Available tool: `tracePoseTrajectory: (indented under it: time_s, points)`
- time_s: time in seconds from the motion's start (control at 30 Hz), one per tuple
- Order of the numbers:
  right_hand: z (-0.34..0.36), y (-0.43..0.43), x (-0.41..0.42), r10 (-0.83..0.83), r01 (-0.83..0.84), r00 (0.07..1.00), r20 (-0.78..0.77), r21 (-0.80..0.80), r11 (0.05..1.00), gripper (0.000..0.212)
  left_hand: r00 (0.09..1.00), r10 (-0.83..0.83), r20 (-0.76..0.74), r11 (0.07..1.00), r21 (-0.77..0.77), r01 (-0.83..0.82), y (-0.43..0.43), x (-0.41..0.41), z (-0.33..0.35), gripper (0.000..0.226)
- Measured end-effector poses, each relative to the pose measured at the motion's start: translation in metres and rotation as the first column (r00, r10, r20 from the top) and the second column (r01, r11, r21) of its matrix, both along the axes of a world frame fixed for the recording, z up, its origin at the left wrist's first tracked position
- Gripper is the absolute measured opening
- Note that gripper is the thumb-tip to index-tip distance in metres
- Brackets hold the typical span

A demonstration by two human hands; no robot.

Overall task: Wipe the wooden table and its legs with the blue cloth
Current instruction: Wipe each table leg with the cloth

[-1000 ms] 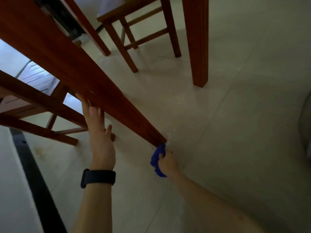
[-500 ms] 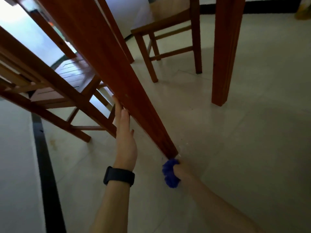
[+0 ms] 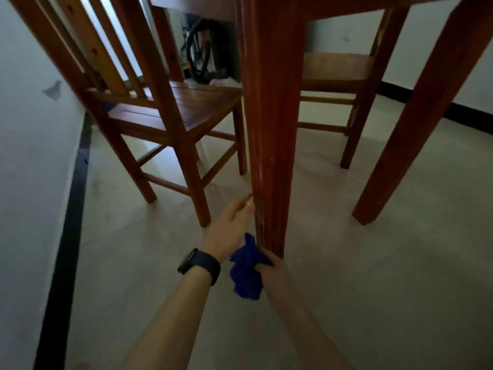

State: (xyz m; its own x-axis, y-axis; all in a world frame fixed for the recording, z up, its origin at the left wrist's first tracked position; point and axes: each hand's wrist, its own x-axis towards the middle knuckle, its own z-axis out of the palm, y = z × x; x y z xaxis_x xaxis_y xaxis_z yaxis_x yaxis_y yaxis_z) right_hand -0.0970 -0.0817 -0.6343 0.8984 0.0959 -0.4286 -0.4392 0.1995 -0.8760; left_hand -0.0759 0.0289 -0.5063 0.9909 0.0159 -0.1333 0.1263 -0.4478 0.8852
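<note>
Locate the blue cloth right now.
Head view, lower centre: the blue cloth is bunched in the right hand at the foot of the nearest table leg, just right of the black watch.

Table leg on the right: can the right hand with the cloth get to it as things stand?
Probably yes, with a stretch. The right hand grips the blue cloth at the foot of the near leg, and only bare floor lies between it and the right table leg.

Bare forearms; black smartwatch (image 3: 198, 265) (left wrist), dark band.
</note>
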Motion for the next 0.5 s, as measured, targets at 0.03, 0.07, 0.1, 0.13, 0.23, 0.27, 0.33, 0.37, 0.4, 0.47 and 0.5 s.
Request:
tracePoseTrajectory:
  time_s: [0.03, 0.07, 0.1, 0.13, 0.23, 0.27, 0.33, 0.37, 0.4, 0.47, 0.5]
  points:
    - [0.014, 0.000, -0.002, -0.037, 0.039, 0.995, 0.091, -0.018, 0.999, 0.040, 0.996, -0.032, -0.082, 0.993, 0.110, 0.041, 0.007, 0.000, -0.011, 0.047]
    - [0.026, 0.000, -0.002, -0.050, 0.058, 0.982, 0.182, -0.042, 0.997, 0.038, 0.985, -0.071, -0.155, 0.982, 0.162, 0.096, 0.012, -0.002, -0.021, 0.047]
    - [0.038, -0.002, -0.004, -0.047, 0.067, 0.961, 0.271, -0.066, 0.996, 0.038, 0.976, -0.090, -0.199, 0.982, 0.148, 0.120, 0.014, -0.004, -0.028, 0.047]
    - [0.048, -0.003, -0.005, -0.051, 0.082, 0.944, 0.325, -0.082, 0.993, 0.038, 0.972, -0.081, -0.223, 0.993, 0.067, 0.098, 0.015, -0.006, -0.029, 0.047]
    - [0.072, -0.008, -0.010, -0.119, 0.148, 0.920, 0.372, -0.049, 0.988, 0.037, 0.926, -0.007, -0.377, 0.919, -0.367, -0.143, 0.017, -0.006, -0.020, 0.045]
    - [0.080, -0.009, -0.011, -0.123, 0.146, 0.913, 0.388, -0.030, 0.989, 0.037, 0.921, -0.035, -0.388, 0.874, -0.459, -0.160, 0.019, -0.004, -0.015, 0.042]
    - [0.094, -0.012, -0.011, -0.079, 0.109, 0.915, 0.395, -0.054, 0.993, 0.035, 0.949, -0.050, -0.311, 0.836, -0.533, -0.131, 0.025, 0.001, -0.008, 0.038]
    - [0.102, -0.015, -0.008, -0.049, 0.101, 0.914, 0.402, -0.110, 0.989, 0.031, 0.969, -0.003, -0.249, 0.830, -0.541, -0.136, 0.028, 0.004, -0.002, 0.036]
    - [0.111, -0.018, -0.006, -0.039, 0.122, 0.907, 0.420, -0.173, 0.977, 0.026, 0.982, 0.077, -0.170, 0.816, -0.555, -0.160, 0.032, 0.007, 0.007, 0.036]
    - [0.133, -0.025, 0.004, -0.085, 0.262, 0.859, 0.504, -0.292, 0.920, 0.022, 0.963, 0.268, 0.025, 0.759, -0.622, -0.195, 0.038, 0.014, 0.034, 0.038]
    - [0.148, -0.025, 0.009, -0.115, 0.353, 0.805, 0.583, -0.314, 0.881, 0.022, 0.923, 0.356, 0.145, 0.733, -0.656, -0.180, 0.039, 0.015, 0.051, 0.042]
